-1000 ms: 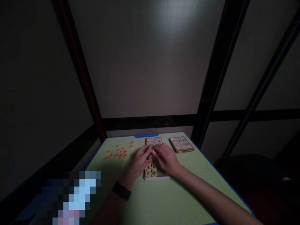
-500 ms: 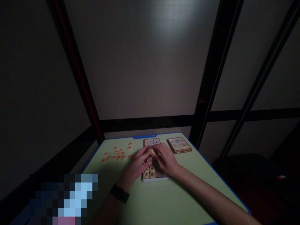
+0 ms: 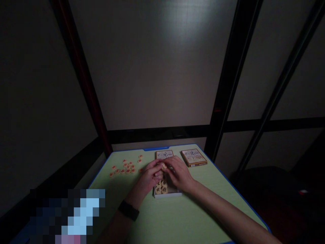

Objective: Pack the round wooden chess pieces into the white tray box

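My left hand [image 3: 151, 174] and my right hand [image 3: 179, 173] meet over a shallow white-edged box [image 3: 169, 195]. Between their fingertips is a round, pale Chinese chess piece [image 3: 164, 166], and both hands are closed on it. Inside the box, on its left side, lie several black-marked chess pieces [image 3: 161, 186]; the box's far part is hidden under my hands. Left of my left hand, several red-marked chess pieces [image 3: 128, 168] are scattered on the green tabletop [image 3: 162, 220].
Behind my hands lies a flat printed box [image 3: 164, 155], partly covered by them. A second printed box [image 3: 194, 157] rests at the back right. Blue edging [image 3: 156, 148] runs round the table, which stands against a panelled wall [image 3: 157, 84].
Both hands stay over the box with the chess piece between them; only the fingers have shifted slightly. The whole view has moved a little.
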`<state>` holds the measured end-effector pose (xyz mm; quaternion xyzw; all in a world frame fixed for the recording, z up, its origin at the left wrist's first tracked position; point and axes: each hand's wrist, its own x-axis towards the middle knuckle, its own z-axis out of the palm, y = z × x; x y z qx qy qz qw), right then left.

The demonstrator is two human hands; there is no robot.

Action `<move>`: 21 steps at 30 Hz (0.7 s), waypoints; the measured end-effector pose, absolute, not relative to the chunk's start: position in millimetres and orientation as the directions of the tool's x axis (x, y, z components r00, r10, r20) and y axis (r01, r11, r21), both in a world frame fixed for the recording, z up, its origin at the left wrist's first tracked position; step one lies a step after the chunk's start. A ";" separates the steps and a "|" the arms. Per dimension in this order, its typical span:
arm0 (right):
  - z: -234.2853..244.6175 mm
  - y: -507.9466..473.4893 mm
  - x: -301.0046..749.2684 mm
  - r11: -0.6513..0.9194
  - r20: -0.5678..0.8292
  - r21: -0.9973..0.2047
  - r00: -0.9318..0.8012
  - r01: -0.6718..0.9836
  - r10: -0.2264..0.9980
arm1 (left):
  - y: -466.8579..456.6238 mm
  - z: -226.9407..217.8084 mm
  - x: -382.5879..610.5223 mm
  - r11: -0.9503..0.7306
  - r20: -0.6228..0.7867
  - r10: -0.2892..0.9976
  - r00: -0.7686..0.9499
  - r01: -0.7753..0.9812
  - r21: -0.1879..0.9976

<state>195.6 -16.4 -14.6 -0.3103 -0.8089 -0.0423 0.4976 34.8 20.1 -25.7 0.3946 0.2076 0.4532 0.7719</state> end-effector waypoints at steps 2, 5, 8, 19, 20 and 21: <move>-13.5 -16.4 196.1 0.799 0.832 -0.255 -0.297 0.545 0.468 | 19.9 -24.8 35.3 0.283 0.041 0.859 0.511 -0.540 0.793; -10.5 -16.3 198.3 0.796 0.824 -0.269 -0.299 0.542 0.482 | 19.2 -22.7 36.3 0.276 0.054 0.854 0.518 -0.538 0.797; -7.5 -16.4 201.6 0.794 0.803 -0.260 -0.334 0.550 0.494 | 18.2 -21.8 37.3 0.261 0.063 0.859 0.508 -0.541 0.800; -2.8 -12.1 213.7 0.722 0.737 -0.268 -0.347 0.638 0.580 | 19.5 -21.6 37.6 0.061 0.114 0.918 0.380 -0.420 0.906; -2.0 -10.7 216.8 0.682 0.688 -0.280 -0.355 0.675 0.633 | 22.2 -22.2 37.7 -0.015 0.142 0.941 0.308 -0.379 0.925; -1.7 -9.4 219.7 0.645 0.623 -0.277 -0.378 0.712 0.685 | 24.8 -23.3 37.8 -0.095 0.175 0.958 0.226 -0.327 0.940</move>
